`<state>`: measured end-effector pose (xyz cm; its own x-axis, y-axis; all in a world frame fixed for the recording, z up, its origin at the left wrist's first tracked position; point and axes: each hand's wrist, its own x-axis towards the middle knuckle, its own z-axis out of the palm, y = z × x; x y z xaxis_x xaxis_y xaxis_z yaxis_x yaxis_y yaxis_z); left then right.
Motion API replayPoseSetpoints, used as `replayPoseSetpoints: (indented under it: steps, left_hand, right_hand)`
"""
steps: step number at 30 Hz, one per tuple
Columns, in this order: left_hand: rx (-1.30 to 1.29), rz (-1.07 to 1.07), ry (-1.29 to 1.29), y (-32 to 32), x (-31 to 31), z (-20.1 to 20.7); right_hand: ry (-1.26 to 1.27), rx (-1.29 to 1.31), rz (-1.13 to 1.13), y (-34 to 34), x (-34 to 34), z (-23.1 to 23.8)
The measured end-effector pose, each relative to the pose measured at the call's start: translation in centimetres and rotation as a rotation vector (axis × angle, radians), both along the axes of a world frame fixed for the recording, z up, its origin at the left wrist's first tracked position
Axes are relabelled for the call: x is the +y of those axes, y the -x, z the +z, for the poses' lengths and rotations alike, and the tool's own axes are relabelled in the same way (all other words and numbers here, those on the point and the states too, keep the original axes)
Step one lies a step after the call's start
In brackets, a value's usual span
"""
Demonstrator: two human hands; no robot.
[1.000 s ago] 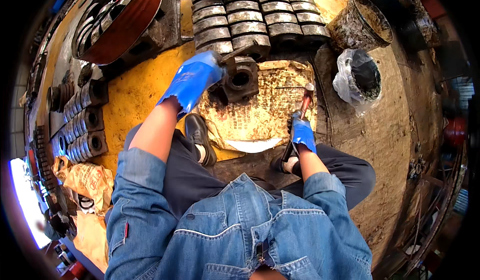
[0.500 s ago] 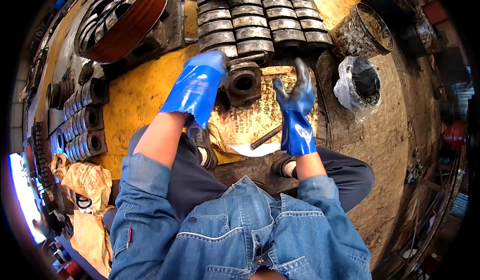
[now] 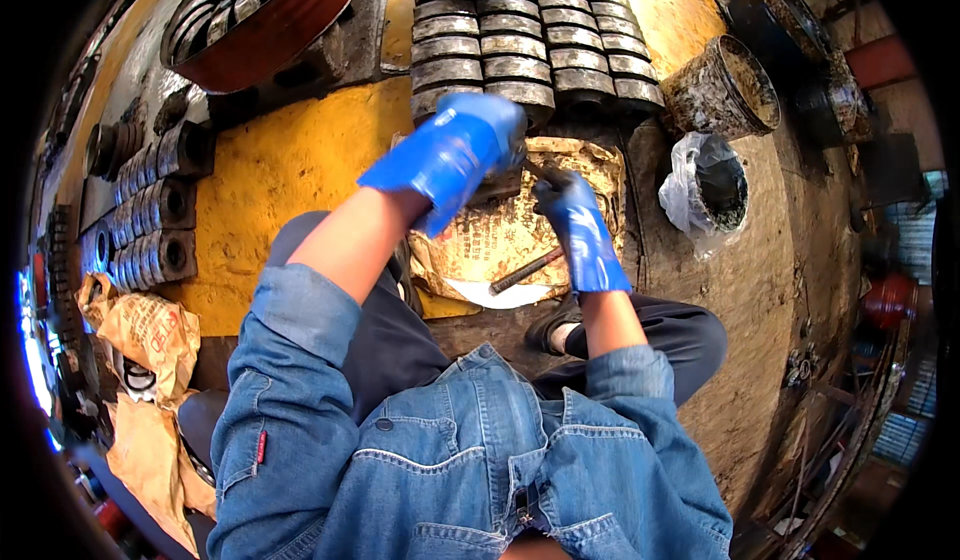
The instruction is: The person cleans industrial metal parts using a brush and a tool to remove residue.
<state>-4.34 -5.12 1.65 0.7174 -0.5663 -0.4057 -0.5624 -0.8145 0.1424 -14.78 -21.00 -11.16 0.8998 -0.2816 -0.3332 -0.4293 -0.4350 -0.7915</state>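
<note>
Metal block (image 3: 496, 187) sits on stained sack (image 3: 475, 245) under the person's blurred left hand (image 3: 484, 132), right hand (image 3: 572, 202) just beside, grips impossible to tell, block mostly hidden, visible side dark, grimy.

Strong glare on yellow floor (image 3: 672, 5), top ctr-rt; L hand (image 3: 482, 130) motion-blurred; fisheye bend, blk corners; far rt dim.

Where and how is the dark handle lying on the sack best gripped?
Likely around the bare stretch of the dark handle near its lower-left end, coming from above and closing across its length. It is slim and straight, lying slantwise on the sack, with that end exposed. Its upper-right end is hidden behind the gloved right hand, so that side looks less accessible.
</note>
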Motion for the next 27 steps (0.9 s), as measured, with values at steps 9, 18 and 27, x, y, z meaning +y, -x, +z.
replayPoseSetpoints:
  steps: [9,18,27]
  left_hand:
    - [-0.228,0.339,0.252,-2.5,3.8,2.7]
    - [-0.279,0.439,0.251,-3.5,6.2,1.3]
    - [-0.254,0.417,0.256,-3.7,4.7,1.7]
  right_hand:
    - [-0.844,-0.038,-0.484,6.0,-6.4,-11.1]
    - [-0.563,0.139,-0.232,2.1,-7.6,-13.5]
    - [-0.444,-0.179,0.031,-1.0,-15.1,-13.0]
